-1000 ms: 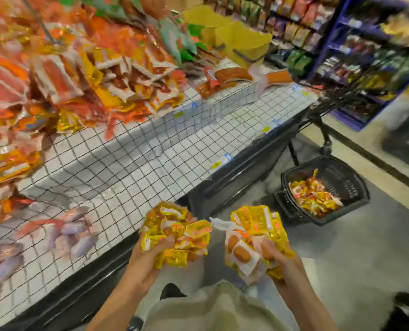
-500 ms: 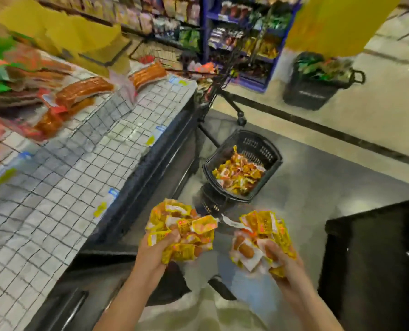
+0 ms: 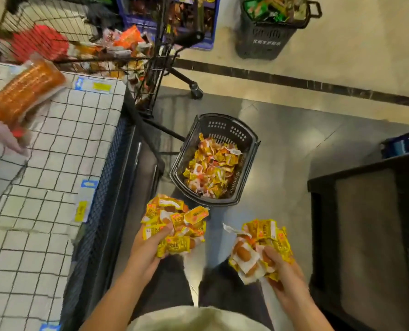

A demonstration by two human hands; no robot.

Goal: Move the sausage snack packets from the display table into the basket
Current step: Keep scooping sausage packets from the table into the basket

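Grey shop floor lies ahead of both hands, with the basket (image 3: 214, 158) just beyond them, already part-filled. The left hand (image 3: 148, 247) and right hand (image 3: 282, 268) each clutch a bunch of sausage snack packets (image 3: 174, 225), carried for dropping in. Compared with half a second ago, the basket sits nearer and the surface (image 3: 43, 187) has slid left.

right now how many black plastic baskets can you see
2: one basket on the grey floor just ahead of the hands, part-filled with packets; another top right on the beige floor. More may sit outside the view.
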